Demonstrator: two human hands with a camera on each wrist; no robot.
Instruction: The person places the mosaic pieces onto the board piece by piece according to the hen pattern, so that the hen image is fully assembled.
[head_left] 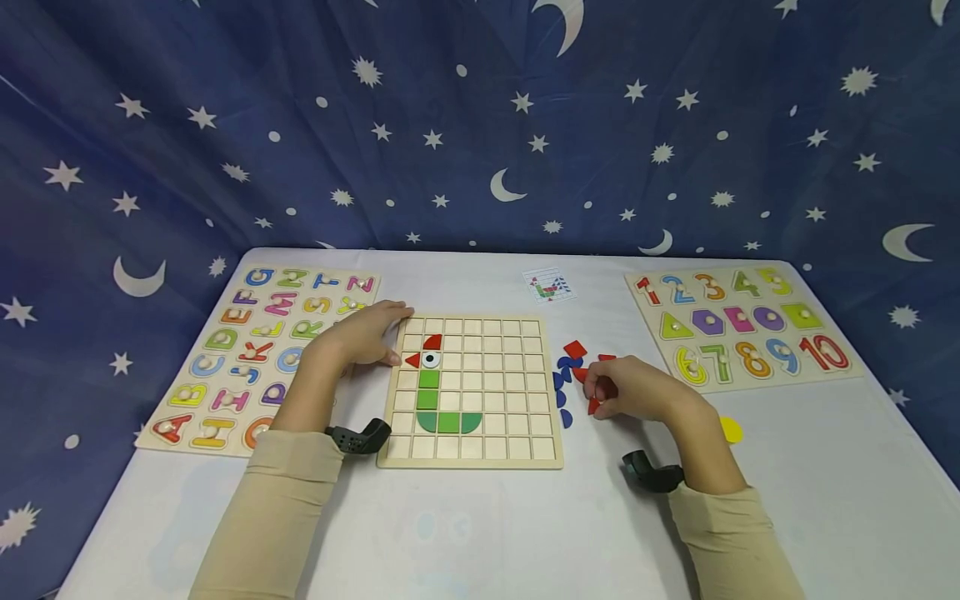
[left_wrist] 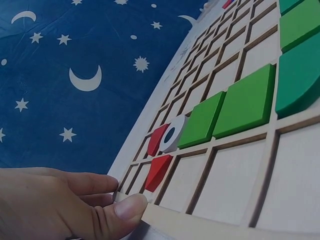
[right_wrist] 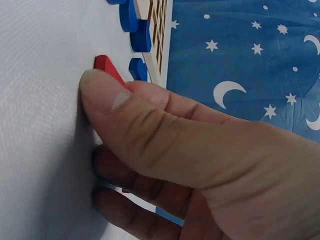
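My left hand (head_left: pixel 362 335) rests at the upper left corner of a wooden grid board (head_left: pixel 468 464), the thumb touching its left rim. In the board's cells sit a red quarter-round piece (head_left: pixel 432 342), a red triangle (head_left: pixel 412 360), a white eye disc (head_left: pixel 431 359), green squares (head_left: pixel 428 380) and darker green quarter-rounds (head_left: pixel 471 422). Right of the board my right hand (head_left: pixel 637 387) pinches a red piece (right_wrist: pixel 107 65) between thumb and forefinger, low over the white tabletop. Its fingers hide much of the piece. Several blue rounded pieces (head_left: pixel 566 418) and a red square (head_left: pixel 575 349) lie beside that hand.
A letter puzzle board (head_left: pixel 197 417) lies at the left, a number and shape puzzle board (head_left: pixel 738 333) at the right. A picture card (head_left: pixel 550 285) lies behind the grid board. A yellow round piece (head_left: pixel 731 430) is partly behind the right forearm. A starry blue cloth (head_left: pixel 450 208) hangs behind the table.
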